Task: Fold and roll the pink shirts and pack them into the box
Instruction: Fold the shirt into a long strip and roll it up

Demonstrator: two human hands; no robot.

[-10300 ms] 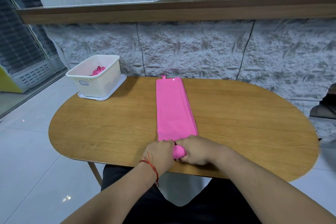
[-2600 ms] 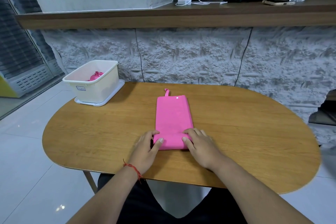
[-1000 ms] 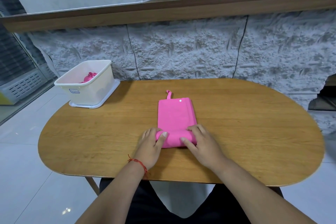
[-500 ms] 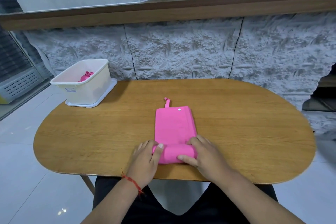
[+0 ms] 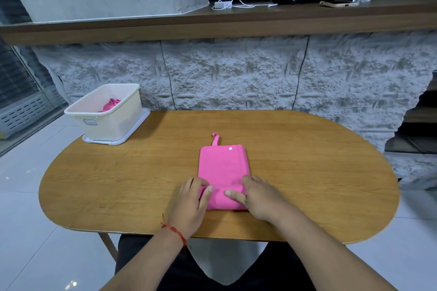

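Observation:
A folded pink shirt (image 5: 222, 165) lies as a narrow strip in the middle of the oval wooden table (image 5: 312, 172), with a small loop at its far end. Its near end is rolled into a thick roll. My left hand (image 5: 189, 205) grips the roll's left end, thumb on top. My right hand (image 5: 260, 198) grips the right end, thumb across the roll's front. A cream plastic box (image 5: 113, 125) stands at the table's far left corner on its lid, with another rolled pink shirt (image 5: 111, 104) inside.
A rough stone wall with a wooden ledge (image 5: 236, 23) runs behind the table; a charger, a phone and a bottle sit on the ledge. Tiled floor lies to the left and right. The table's near edge is just below my wrists.
Since ten seconds ago the roll has grown and the flat strip has become much shorter. In the last second both hands stayed on the roll, which turned a little farther.

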